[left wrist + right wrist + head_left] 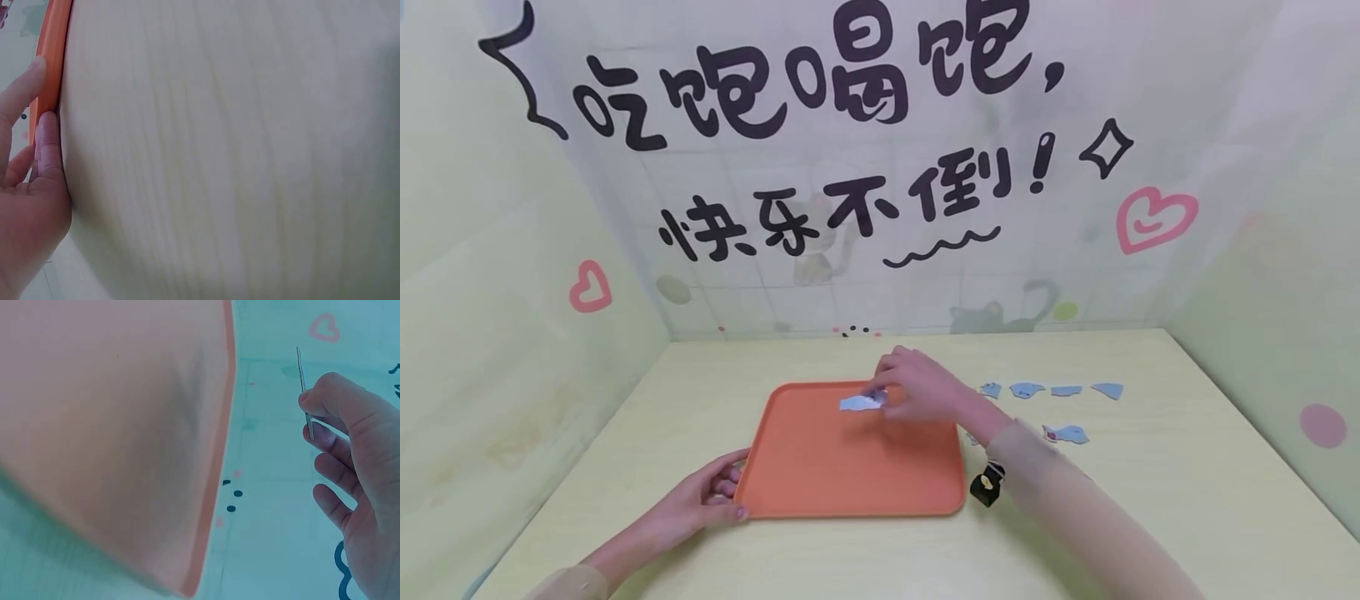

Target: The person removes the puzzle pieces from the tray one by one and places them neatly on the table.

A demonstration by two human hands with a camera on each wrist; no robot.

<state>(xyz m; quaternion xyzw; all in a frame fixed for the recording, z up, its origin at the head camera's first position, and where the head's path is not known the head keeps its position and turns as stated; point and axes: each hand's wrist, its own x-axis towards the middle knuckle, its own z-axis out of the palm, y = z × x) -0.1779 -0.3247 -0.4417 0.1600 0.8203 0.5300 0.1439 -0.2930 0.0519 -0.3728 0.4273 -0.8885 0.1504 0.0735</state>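
An orange tray [842, 475] lies on the pale wooden table. My left hand [707, 492] grips its left edge near the front corner, with the thumb [28, 87] on the orange rim and fingers bent against the side. Above the tray's back part, my right hand [921, 387] pinches a thin, flat light-blue puzzle piece [856, 403] between thumb and fingers. From the right wrist view the piece [302, 372] appears edge-on, raised off the tray, and the other fingers are loosely bent.
Right of the tray lie several more light-blue puzzle pieces, among them a triangular one [1107, 390], a narrow one [1066, 391] and one with a reddish patch [1071, 434]. A small black object [987, 485] shows by the right wrist. Printed cloth walls [880, 292] enclose the table.
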